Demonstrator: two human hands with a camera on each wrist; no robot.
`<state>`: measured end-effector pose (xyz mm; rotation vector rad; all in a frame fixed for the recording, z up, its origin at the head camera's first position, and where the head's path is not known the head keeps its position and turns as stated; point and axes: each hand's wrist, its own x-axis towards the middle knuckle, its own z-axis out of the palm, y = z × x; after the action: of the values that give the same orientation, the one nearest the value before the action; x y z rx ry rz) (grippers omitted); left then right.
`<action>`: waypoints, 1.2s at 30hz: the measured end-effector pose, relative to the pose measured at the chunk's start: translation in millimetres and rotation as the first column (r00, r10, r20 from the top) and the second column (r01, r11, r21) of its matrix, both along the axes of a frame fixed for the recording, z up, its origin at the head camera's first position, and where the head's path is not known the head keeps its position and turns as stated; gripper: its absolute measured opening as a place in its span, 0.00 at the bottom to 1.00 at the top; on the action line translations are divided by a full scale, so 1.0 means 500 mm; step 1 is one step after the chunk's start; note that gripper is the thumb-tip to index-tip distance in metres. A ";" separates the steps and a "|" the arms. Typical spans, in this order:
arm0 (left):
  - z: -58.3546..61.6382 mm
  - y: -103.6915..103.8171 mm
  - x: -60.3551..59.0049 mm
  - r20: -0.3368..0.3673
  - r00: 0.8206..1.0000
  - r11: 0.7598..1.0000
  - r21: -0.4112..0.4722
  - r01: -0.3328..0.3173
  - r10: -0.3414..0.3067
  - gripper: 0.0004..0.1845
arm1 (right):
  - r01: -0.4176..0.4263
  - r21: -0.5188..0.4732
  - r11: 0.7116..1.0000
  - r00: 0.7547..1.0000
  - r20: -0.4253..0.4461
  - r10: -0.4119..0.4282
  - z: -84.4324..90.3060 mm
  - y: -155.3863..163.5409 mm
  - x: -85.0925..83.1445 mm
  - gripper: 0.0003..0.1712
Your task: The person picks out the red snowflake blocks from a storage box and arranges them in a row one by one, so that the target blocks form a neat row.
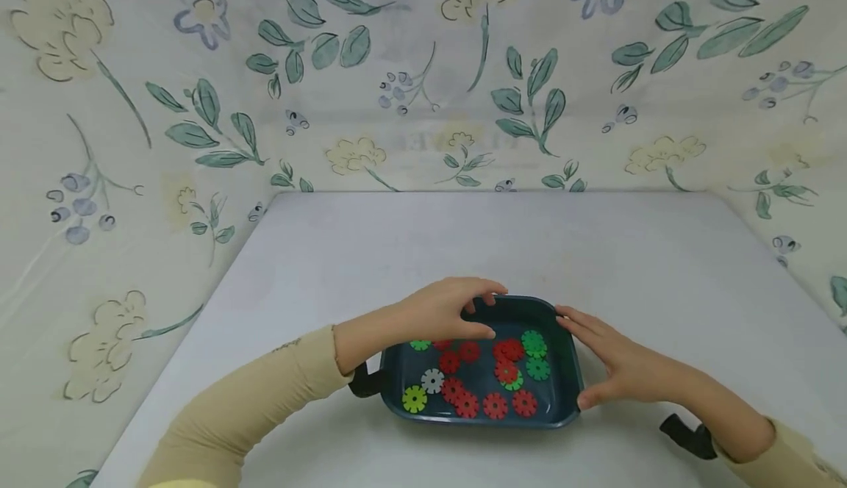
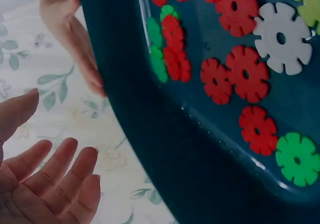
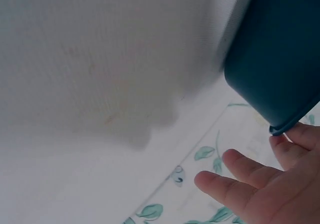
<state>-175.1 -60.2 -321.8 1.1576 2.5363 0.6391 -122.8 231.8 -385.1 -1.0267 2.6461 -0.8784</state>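
Observation:
A dark teal plastic tray lies on the table, holding several flat, notched, flower-like discs. Most are red discs; there are also green discs, a white disc and a yellow-green disc. Over the tray's far left part hovers my left hand, thumb and fingers apart, with nothing in it. In the left wrist view, the left fingers appear clear of the tray wall. My right hand touches the tray's right rim with fairly straight, spread fingers; the right wrist view shows fingertips against the rim.
The white table extends behind the tray and to both sides. Flower-patterned cloth surrounds the table at the back and sides. A black strap is on the right wrist, another black strap on the left.

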 end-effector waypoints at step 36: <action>-0.156 0.098 -0.027 0.019 0.998 0.975 -0.216 0.054 -0.052 0.20 | -0.014 0.065 0.998 0.995 -0.094 0.020 0.003 -0.001 0.002 0.59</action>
<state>-188.6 -11.2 -399.8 1.1351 2.4809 0.3452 -122.0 231.6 -383.8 -1.1000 2.7190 -0.7537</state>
